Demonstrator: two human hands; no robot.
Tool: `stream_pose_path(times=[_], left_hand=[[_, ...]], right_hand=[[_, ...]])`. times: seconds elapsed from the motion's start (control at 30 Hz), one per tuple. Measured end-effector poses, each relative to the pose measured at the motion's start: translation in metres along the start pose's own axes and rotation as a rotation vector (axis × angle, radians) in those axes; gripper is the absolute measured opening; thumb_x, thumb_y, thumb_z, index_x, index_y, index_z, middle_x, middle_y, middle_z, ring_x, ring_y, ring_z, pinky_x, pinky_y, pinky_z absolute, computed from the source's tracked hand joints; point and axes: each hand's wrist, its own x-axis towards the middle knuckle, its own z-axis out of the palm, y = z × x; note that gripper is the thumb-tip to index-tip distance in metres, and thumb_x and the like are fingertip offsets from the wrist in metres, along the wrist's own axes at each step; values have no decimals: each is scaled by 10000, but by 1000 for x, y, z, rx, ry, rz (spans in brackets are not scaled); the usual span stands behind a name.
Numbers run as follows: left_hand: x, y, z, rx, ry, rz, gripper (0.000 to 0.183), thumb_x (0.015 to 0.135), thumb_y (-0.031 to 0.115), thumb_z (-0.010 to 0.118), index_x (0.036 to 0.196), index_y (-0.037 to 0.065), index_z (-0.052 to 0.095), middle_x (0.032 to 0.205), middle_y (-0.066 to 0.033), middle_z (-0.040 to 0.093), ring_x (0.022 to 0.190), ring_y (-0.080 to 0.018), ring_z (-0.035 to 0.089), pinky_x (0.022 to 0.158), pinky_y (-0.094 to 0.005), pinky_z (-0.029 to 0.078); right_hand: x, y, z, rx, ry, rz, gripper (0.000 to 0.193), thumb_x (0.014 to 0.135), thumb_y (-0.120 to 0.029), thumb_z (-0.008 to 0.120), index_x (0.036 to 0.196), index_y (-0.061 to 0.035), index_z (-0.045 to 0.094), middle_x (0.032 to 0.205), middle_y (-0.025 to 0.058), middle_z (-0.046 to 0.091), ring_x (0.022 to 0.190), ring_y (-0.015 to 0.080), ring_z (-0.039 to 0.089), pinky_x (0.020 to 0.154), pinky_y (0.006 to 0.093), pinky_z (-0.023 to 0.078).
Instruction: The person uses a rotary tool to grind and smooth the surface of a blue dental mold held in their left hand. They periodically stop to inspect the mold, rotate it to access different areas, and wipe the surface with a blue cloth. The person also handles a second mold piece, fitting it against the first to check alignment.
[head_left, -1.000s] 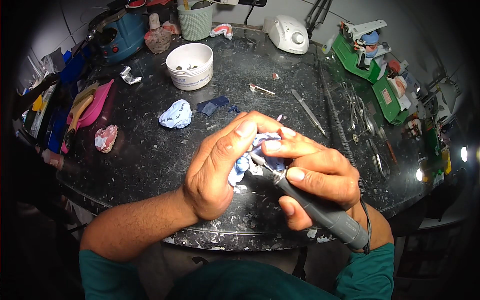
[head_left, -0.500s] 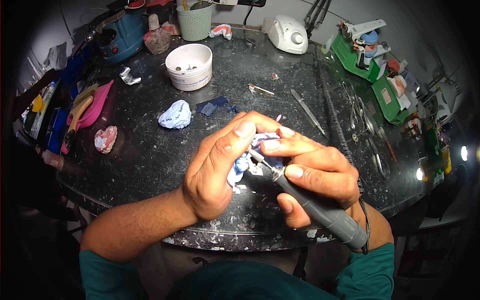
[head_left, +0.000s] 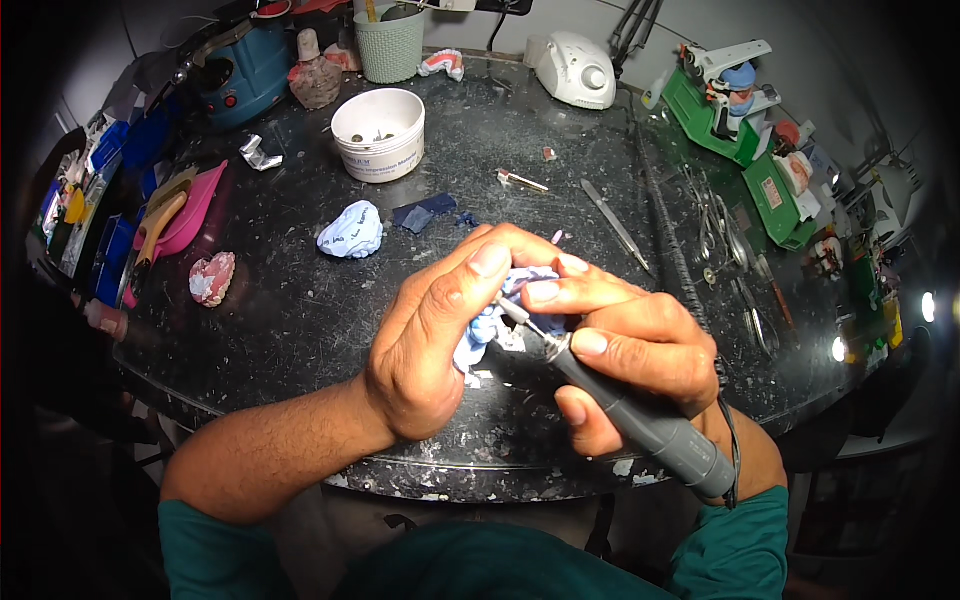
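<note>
Two hands are working close together near the middle of the black table [head_left: 300,330]. The left hand [head_left: 425,335] is curling around a lumpy blue piece [head_left: 482,332], its fingers bent and closed on it. The right hand [head_left: 650,350] is holding a gray grinder [head_left: 645,425] like a fat pencil, its fingers closed around it. From the blue piece, the grinder is pointing back toward four o'clock, and its tip [head_left: 514,311] is sitting right at the piece; I cannot tell if it is spinning. A blue lump [head_left: 350,230] is lying at ten o'clock, and a white tub [head_left: 378,165] is standing at eleven. The person seems to be shaping the piece bit by bit. The next move is probably calling for a still left hand and a light push on the tip.
</note>
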Motion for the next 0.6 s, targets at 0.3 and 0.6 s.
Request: stream_pose_path(times=[0.3, 0.6], left_hand=[[0, 3, -1, 16, -8, 8, 503, 1073, 278, 261, 1165, -77, 605, 1149, -184, 641, 1110, -220, 607, 1016, -336, 431], [-1, 1, -1, 24, 5, 11, 499, 1072, 271, 259, 1164, -75, 606, 1143, -181, 639, 1106, -221, 607, 1015, -335, 431]], right_hand=[[0, 1, -3, -26, -51, -22, 392, 781, -9, 802, 1123, 23, 613, 988, 151, 641, 1066, 404, 707, 973, 573, 546], [-1, -1, 0, -15, -8, 10, 407, 742, 33, 807, 1112, 24, 638, 1033, 167, 676, 1085, 389, 707, 960, 534, 571]])
